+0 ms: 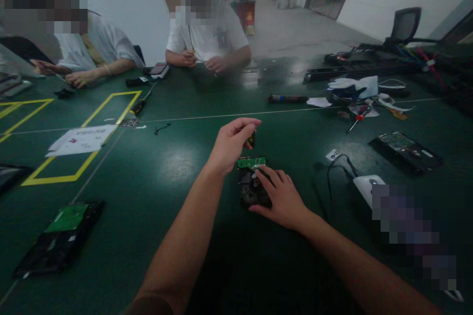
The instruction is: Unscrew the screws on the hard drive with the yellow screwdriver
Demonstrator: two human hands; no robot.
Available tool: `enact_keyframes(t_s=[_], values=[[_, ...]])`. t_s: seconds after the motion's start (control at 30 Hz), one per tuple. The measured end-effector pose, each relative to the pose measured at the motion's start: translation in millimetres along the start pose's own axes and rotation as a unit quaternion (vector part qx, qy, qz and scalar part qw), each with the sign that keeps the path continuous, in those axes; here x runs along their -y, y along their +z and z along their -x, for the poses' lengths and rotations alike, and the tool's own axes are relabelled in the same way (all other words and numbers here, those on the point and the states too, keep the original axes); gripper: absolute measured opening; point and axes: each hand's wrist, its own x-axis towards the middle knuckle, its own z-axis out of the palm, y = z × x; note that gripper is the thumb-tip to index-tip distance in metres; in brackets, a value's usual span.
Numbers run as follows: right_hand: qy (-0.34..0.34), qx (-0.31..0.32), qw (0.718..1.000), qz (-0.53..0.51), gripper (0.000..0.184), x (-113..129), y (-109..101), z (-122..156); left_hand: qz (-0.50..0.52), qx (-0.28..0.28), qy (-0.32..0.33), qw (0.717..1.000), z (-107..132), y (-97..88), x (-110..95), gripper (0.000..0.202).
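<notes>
A black hard drive [247,191] with a green circuit board [246,162] at its far end lies flat on the table in front of me. Over that far end, my left hand [232,142] is closed around a screwdriver [252,141]; only part of its black-and-yellow handle shows, and its tip is hidden or too dark to make out. My right hand [284,194] rests on the drive's right side with fingers apart, the thumb along the near edge and the fingertips by the round hub. It steadies nothing else.
Another drive [406,150] lies at right, and one [61,238] at left. A white cabled device [369,187] is near my right arm. Paper [81,139] lies within yellow tape. A red-handled screwdriver [358,117] and a cylindrical tool [287,99] lie farther off. Two people sit across.
</notes>
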Motion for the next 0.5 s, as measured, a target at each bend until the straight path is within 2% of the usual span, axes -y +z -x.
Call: enact_keyframes(t_s=[0.13,0.27,0.5], values=[[0.000,0.001,1.000,-0.003,0.088,-0.1,0.1,-0.3,0.068,0.001,-0.028,0.997,0.0,1.5,-0.8,0.016],[0.000,-0.001,1.000,-0.002,0.088,0.2,0.0,-0.1,0.105,0.003,-0.028,0.994,-0.8,2.4,0.9,0.011],[0.001,0.001,1.000,-0.002,0.087,1.1,-0.6,0.0,0.020,0.018,-0.002,1.000,-0.5,1.6,3.0,0.018]])
